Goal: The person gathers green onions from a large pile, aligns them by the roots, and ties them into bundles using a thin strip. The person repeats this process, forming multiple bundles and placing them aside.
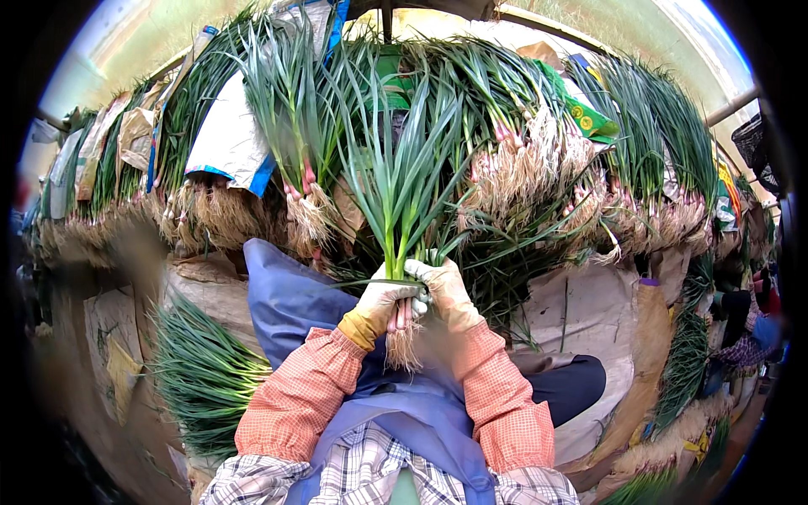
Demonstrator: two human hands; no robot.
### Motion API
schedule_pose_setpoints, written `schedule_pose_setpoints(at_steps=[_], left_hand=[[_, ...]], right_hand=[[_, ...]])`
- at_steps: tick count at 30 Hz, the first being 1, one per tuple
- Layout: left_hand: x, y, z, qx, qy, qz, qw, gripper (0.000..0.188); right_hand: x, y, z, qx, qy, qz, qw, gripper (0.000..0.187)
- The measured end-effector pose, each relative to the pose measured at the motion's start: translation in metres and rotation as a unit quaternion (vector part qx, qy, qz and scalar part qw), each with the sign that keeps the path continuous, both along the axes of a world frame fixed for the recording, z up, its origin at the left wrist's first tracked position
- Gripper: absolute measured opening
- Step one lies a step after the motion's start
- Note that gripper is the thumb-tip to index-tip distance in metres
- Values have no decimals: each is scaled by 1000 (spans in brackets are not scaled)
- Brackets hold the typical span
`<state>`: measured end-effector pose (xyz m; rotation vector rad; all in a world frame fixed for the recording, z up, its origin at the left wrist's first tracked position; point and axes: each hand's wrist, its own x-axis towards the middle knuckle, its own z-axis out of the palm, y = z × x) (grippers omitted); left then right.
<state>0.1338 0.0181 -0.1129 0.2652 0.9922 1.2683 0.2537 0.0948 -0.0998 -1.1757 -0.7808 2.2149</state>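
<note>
Upright in front of me stands a bunch of green garlic [396, 202], long leaves fanning up and pinkish bulbs with stringy roots hanging below. My left hand [379, 307], in a pale glove with a yellowish cuff, is closed around its stems just above the bulbs. From the other side, my right hand [446, 290], also gloved, has its fingers bent in against the same stems. A thin green leaf strip crosses over the left hand; whether it loops round the bunch is hidden by the fingers.
Tall piles of green garlic [526, 160] line the far side, roots facing me, with sacks tucked among them. Another bunch [206, 370] lies at my left. Loose leaves [505, 261] spill beyond my right hand. Sacking [581, 337] covers the ground. A partly visible person [749, 328] is at far right.
</note>
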Motion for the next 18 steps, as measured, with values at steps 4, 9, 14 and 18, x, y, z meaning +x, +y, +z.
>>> schedule_pose_setpoints(at_steps=[4, 9, 14, 18], left_hand=[[9, 3, 0, -2, -5, 74, 997, 19], [28, 9, 13, 20, -86, 126, 988, 24], [8, 7, -7, -14, -38, 141, 989, 25], [7, 6, -3, 49, 24, 59, 997, 31]], right_hand=[[-3, -5, -11, 49, -19, -122, 991, 9], [6, -8, 1, 150, -19, -168, 974, 9], [33, 27, 27, 184, -56, 56, 980, 17], [7, 27, -9, 212, -102, 219, 947, 34]])
